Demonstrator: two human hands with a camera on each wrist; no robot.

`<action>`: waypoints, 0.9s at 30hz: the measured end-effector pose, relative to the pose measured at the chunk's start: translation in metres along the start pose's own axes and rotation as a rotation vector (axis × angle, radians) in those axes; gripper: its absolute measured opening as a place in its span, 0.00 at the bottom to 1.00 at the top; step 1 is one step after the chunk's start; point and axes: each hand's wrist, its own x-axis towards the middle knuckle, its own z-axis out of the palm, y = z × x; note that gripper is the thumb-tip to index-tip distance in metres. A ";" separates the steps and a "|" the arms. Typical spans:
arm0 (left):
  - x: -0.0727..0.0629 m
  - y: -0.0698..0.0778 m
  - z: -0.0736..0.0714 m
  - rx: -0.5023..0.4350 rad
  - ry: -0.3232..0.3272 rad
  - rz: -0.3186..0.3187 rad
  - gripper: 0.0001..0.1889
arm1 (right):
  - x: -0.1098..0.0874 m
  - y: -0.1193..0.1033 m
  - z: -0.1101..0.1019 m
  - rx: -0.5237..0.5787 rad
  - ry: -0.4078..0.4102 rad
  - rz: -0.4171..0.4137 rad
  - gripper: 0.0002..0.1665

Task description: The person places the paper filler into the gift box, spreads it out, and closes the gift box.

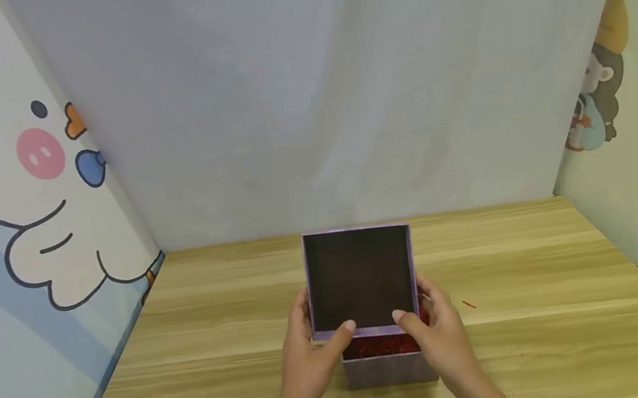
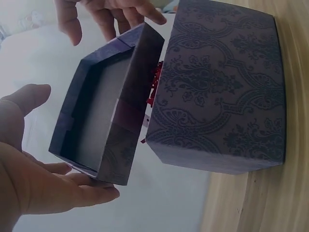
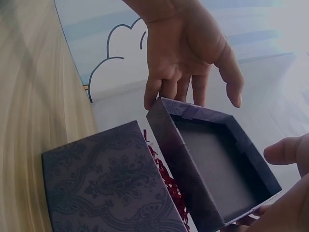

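Observation:
A purple-grey box lid [image 1: 360, 276] is tilted up above the open box [image 1: 391, 371], its dark inside facing me. Red shredded filler [image 1: 381, 345] shows inside the box, whose outside has a dark damask pattern [image 2: 222, 87]. My left hand [image 1: 313, 362] supports the lid's left side with extended fingers; in the left wrist view its thumb [image 2: 34, 98] stands off the lid. On the opposite side, the fairly straight fingers of my right hand [image 1: 444, 333] bear against the lid, with the thumb [image 3: 284, 151] apart from it in the right wrist view.
The box stands on a wood-grain table [image 1: 218, 314]. To its right lies a thin red strip [image 1: 469, 305]. A pale curtain [image 1: 325, 85] hangs behind the table, with cartoon-printed panels [image 1: 4, 174] on both sides.

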 end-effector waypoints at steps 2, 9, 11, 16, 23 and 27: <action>0.002 0.000 0.001 -0.009 0.001 0.001 0.45 | 0.001 -0.002 -0.002 0.018 0.014 0.005 0.37; 0.005 0.003 0.003 -0.166 -0.008 0.072 0.36 | 0.000 -0.012 -0.009 0.051 0.012 -0.055 0.41; 0.006 0.003 0.003 -0.196 0.000 0.094 0.37 | 0.001 -0.015 -0.010 0.050 -0.005 -0.099 0.41; 0.008 0.003 0.004 -0.189 0.004 0.139 0.36 | 0.003 -0.022 -0.010 0.074 -0.007 -0.199 0.29; 0.005 0.004 0.005 -0.190 -0.002 0.158 0.31 | -0.001 -0.021 -0.011 0.126 0.068 -0.215 0.17; 0.005 0.004 0.006 -0.225 -0.019 0.211 0.31 | -0.004 -0.021 -0.014 0.065 0.080 -0.204 0.18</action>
